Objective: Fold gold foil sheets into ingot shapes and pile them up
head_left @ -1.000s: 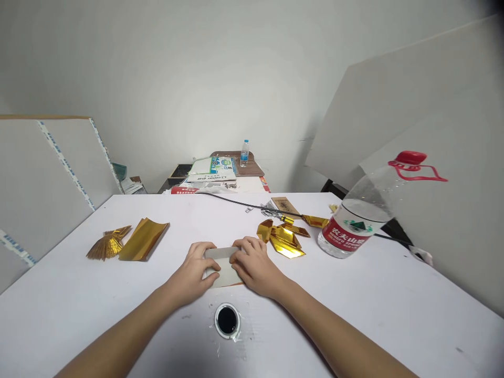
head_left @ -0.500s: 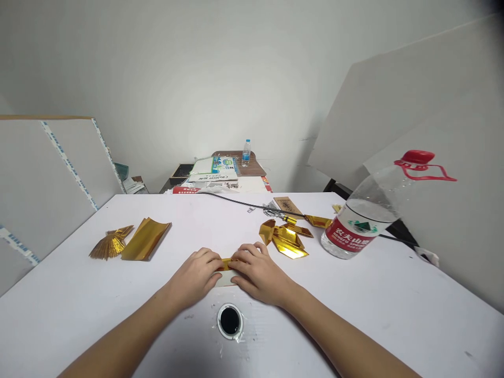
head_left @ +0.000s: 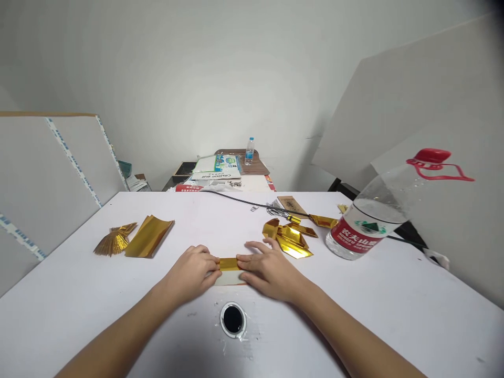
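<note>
A sheet of gold foil paper (head_left: 229,264) lies flat on the white table, with a gold strip folded over its pale underside. My left hand (head_left: 196,270) is closed on the left end of the paper, fingertips on the gold strip and thumb near the pale part. At the right end, my right hand (head_left: 270,270) presses the paper with thumb and fingers, and some of its fingers are lifted. Both ends of the sheet are hidden under the hands. Just below sits a small round dish of dark liquid or a dark round insert (head_left: 233,319).
A gold fan-pleated piece (head_left: 114,240) and a gold paper stack (head_left: 149,236) lie at left. Folded gold pieces (head_left: 291,239) and a yellow-handled tool (head_left: 293,219) lie at right, beside a large tilted-looking water bottle (head_left: 356,231). A black cable (head_left: 252,202) crosses the back.
My hands have moved apart along the paper, baring more of the gold strip between them. Fingers of my right hand have lifted. The whole view has shifted slightly.
</note>
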A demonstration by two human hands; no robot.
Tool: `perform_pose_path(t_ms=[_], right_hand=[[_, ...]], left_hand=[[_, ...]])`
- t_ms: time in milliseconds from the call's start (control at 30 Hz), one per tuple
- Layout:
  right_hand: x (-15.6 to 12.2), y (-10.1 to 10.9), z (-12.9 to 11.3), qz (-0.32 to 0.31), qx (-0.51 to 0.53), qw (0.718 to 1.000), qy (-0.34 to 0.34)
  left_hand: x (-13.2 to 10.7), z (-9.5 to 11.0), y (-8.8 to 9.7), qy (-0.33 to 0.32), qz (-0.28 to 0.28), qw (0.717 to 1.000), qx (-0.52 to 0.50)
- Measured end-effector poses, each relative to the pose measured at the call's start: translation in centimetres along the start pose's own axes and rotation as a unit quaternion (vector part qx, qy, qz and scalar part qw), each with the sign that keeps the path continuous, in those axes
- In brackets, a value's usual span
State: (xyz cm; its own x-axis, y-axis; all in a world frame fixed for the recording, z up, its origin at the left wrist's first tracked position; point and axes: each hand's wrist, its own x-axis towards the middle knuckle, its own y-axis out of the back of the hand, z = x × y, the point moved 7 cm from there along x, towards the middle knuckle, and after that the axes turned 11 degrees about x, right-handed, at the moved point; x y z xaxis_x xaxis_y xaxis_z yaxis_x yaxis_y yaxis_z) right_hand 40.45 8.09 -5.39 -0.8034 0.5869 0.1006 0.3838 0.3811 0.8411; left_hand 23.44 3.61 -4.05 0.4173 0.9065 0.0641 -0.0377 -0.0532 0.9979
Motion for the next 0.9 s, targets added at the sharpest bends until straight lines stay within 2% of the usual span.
perform_pose_path(t_ms=[167, 400, 500, 600, 733, 833, 900], right_hand=[[-0.4, 1.0, 1.0, 0.004, -0.001, 1.0, -0.027], [-0.5, 0.9, 0.5, 0.006, -0.024, 1.0, -0.016], [-0.2, 0.7, 0.9, 0.038, -0.079, 0.996, -0.026], [0.1, 0.3, 1.0, 0.073, -0.113, 0.99, -0.044], [0.5, -1.0, -0.9, 0.052, -0.031, 0.998, 0.01], [0.5, -1.7, -2.2, 0.022, 0.047, 0.997, 0.056], [0.5, -1.6, -2.2, 0.02, 0.062, 0.996, 0.054]], left_hand=[[-0.2, -0.5, 0.5, 0.026, -0.035, 0.999, -0.026], [-0.2, -1.9, 0.6, 0.02, -0.015, 0.998, -0.066], [-0.2, -1.9, 0.5, 0.004, 0.003, 0.999, -0.044], [-0.2, -1.1, 0.3, -0.006, 0.028, 1.0, -0.011], [-0.2, 1.0, -0.6, -0.02, 0.05, 0.998, 0.014], [-0.2, 1.8, -1.1, -0.027, 0.059, 0.997, -0.044], [-0.2, 1.6, -1.2, -0.03, 0.062, 0.993, -0.094]])
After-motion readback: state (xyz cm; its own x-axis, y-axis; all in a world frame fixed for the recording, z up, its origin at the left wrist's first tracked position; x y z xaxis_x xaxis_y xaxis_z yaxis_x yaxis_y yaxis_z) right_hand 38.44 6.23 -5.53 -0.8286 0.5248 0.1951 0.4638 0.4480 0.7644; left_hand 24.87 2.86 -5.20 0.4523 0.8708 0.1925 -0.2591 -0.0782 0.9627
